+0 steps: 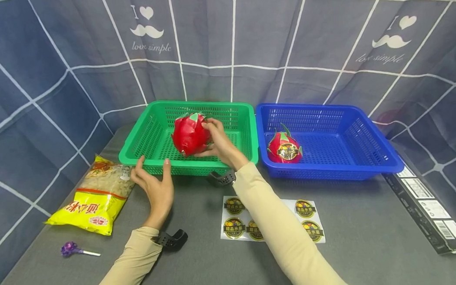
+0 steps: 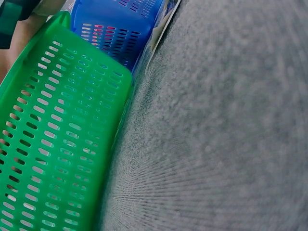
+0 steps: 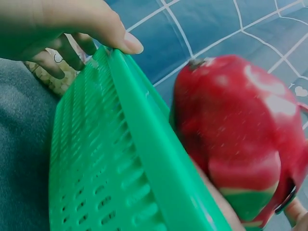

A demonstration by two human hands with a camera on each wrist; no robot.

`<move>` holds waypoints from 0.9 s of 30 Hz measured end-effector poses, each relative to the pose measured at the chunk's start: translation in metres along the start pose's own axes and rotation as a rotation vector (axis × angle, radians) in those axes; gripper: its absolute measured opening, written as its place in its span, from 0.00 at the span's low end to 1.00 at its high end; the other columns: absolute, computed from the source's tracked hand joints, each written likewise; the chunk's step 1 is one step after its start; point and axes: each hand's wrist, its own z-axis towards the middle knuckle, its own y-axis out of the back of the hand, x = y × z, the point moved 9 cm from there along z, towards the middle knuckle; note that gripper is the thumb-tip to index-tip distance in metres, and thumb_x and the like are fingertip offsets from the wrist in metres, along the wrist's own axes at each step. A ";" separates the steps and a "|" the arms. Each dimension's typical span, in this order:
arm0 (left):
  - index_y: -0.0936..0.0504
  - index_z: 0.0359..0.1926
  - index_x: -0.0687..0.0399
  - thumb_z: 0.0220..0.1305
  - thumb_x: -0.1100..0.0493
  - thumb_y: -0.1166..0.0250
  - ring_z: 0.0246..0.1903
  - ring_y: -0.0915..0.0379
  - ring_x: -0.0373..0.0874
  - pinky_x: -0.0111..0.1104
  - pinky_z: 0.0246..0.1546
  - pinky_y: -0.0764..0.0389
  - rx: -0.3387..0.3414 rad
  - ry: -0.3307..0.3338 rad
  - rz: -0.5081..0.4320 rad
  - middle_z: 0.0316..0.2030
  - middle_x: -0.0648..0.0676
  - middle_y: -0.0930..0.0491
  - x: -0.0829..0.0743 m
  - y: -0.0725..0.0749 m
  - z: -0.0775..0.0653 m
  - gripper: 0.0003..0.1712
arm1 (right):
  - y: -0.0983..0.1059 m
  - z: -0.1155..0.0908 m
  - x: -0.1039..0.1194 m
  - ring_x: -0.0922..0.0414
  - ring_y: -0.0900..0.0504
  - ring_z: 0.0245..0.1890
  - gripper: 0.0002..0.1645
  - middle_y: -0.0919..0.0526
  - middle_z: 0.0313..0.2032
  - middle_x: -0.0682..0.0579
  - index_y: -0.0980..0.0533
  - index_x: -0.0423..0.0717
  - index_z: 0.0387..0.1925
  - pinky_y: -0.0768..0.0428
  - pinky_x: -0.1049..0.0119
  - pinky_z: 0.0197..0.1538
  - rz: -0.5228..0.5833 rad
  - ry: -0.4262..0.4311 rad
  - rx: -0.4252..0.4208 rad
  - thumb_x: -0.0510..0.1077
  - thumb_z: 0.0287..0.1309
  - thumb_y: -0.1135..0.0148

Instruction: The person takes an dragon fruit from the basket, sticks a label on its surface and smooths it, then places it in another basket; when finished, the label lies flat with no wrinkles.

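Observation:
My right hand (image 1: 221, 143) grips a red dragon fruit (image 1: 190, 135) from its right side, above the inside of the green plastic basket (image 1: 253, 132). The right wrist view shows this dragon fruit (image 3: 236, 139) close up, beside the basket's rim. My left hand (image 1: 156, 188) is at the basket's front left with thumb and fingers spread, the thumb at the rim; nothing is held in it. Another dragon fruit (image 1: 284, 145), bearing a round black-and-gold sticker, sits at the left end of the blue basket (image 1: 332, 174).
A sheet of round stickers (image 1: 271, 220) lies on the grey cloth, partly beneath my right forearm. Left of the green basket are a yellow food bag (image 1: 94, 196) and a purple-wrapped lollipop (image 1: 78, 249). A long black box (image 1: 428, 206) lies at the right.

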 end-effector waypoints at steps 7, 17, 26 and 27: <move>0.48 0.64 0.49 0.58 0.43 0.41 0.66 0.63 0.49 0.45 0.66 0.52 -0.007 0.005 0.000 0.63 0.59 0.60 0.001 0.001 0.000 0.39 | 0.006 -0.010 0.008 0.39 0.30 0.54 0.32 0.40 0.60 0.45 0.52 0.61 0.61 0.22 0.48 0.43 0.073 0.068 0.030 0.53 0.59 0.52; 0.48 0.64 0.50 0.58 0.43 0.42 0.67 0.64 0.48 0.44 0.66 0.52 0.002 -0.003 0.000 0.63 0.59 0.61 0.000 0.000 0.000 0.39 | 0.018 -0.039 0.020 0.38 0.34 0.59 0.28 0.42 0.61 0.43 0.53 0.62 0.59 0.28 0.43 0.51 0.140 0.160 0.092 0.52 0.60 0.56; 0.48 0.64 0.49 0.58 0.42 0.42 0.67 0.65 0.49 0.44 0.67 0.52 -0.006 -0.003 -0.006 0.64 0.59 0.61 0.002 -0.001 -0.001 0.39 | 0.031 -0.069 0.023 0.43 0.35 0.60 0.22 0.40 0.61 0.46 0.53 0.62 0.54 0.27 0.42 0.49 0.132 0.226 0.167 0.47 0.60 0.61; 0.48 0.64 0.49 0.58 0.42 0.42 0.68 0.66 0.49 0.44 0.67 0.52 -0.004 0.001 -0.007 0.65 0.59 0.62 0.003 -0.002 -0.001 0.39 | 0.033 -0.073 0.023 0.44 0.34 0.59 0.21 0.40 0.60 0.46 0.52 0.62 0.53 0.27 0.42 0.49 0.128 0.235 0.173 0.47 0.60 0.61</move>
